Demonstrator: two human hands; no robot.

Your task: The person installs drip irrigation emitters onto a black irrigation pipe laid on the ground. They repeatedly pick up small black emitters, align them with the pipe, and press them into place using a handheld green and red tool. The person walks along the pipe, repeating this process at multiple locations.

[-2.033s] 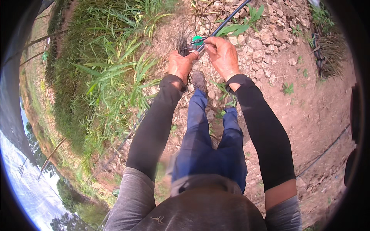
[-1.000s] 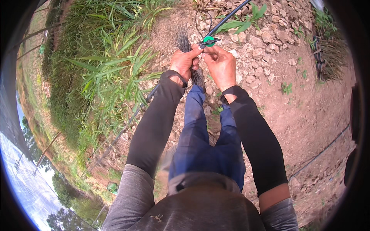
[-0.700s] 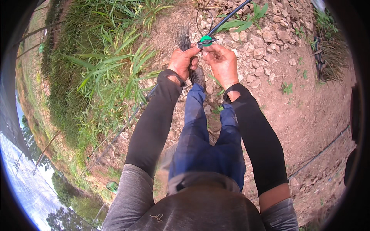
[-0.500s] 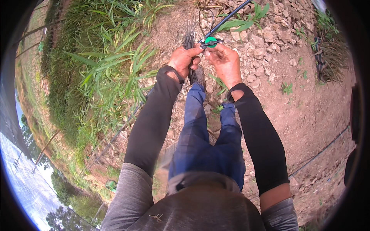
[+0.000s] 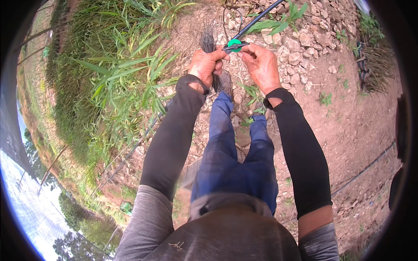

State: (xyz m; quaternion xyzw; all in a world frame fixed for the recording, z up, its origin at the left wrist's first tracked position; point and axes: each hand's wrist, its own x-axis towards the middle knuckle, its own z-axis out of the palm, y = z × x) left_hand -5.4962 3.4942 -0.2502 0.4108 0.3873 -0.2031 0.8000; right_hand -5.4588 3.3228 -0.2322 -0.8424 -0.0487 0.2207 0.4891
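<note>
My left hand (image 5: 203, 65) is closed round a bundle of thin dark wire-like strands (image 5: 208, 39), which stick out above and below the fist. Its thumb and forefinger also reach the near end of a small fitting (image 5: 234, 45) with a round green middle and a black bar across it. On the other side, my right hand (image 5: 264, 65) pinches around the right end of that black bar. Right behind the fitting runs a dark pipe (image 5: 261, 16), slanting up to the right; whether the two are joined I cannot tell.
Tall grass (image 5: 117, 74) grows on the left. Loose stones (image 5: 300, 39) and reddish soil (image 5: 348, 126) lie ahead and to the right. A dark bundle (image 5: 370, 69) rests at the far right. Thin hoses (image 5: 361, 169) cross the ground on both sides.
My right hand has moved a little to the right, its fingers still at the bar. The green fitting and the top of the strands have shifted slightly left.
</note>
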